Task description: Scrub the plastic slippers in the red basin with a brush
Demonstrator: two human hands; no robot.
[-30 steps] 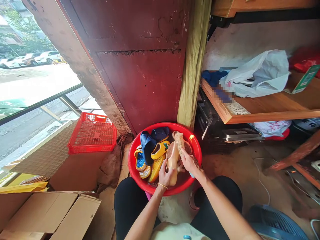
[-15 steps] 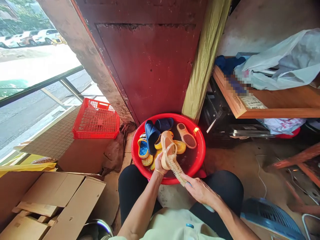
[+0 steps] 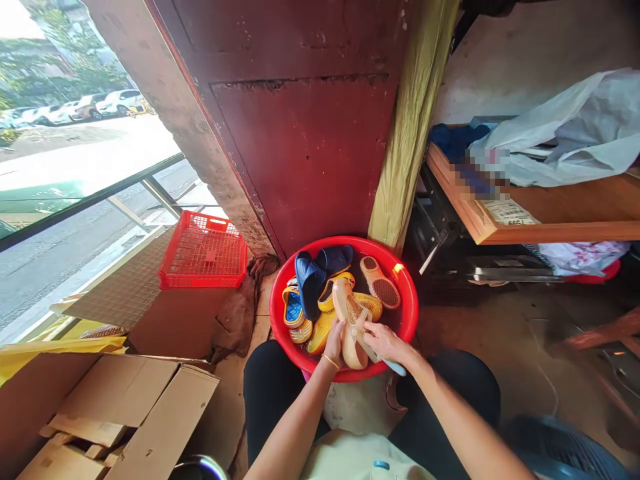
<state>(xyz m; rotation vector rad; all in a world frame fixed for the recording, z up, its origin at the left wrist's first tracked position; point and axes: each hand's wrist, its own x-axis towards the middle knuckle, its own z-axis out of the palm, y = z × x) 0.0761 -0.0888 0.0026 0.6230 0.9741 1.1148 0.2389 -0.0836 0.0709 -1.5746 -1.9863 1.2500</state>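
Observation:
My left hand [image 3: 334,343] is closed around the side of a beige sandal [image 3: 344,300], tilted over the red tub [image 3: 413,303]. In my right hand [image 3: 386,343] is a scrub brush with a light blue handle [image 3: 397,367]. Its bristle end reaches into the sandal's opening, partly hidden by the strap and my fingers. Beneath and around the sandal lie navy slippers [image 3: 309,285], yellow clogs [image 3: 321,332], a blue-lined clog [image 3: 294,307] and a pinkish shoe [image 3: 385,288] turned sole up. Dark water shows between them.
Behind the tub rises a dark red door [image 3: 310,180]. To the left are a red plastic crate [image 3: 204,252] and cardboard boxes [image 3: 117,390]. A wooden shelf [image 3: 575,231] with a plastic bag [image 3: 565,143] juts out at right, above a blurred fan [image 3: 560,450].
My right hand has moved up and forward, carrying the brush from the sandal's heel end deeper into it. The sandal sits slightly lower over the tub. The whole view has shifted a little.

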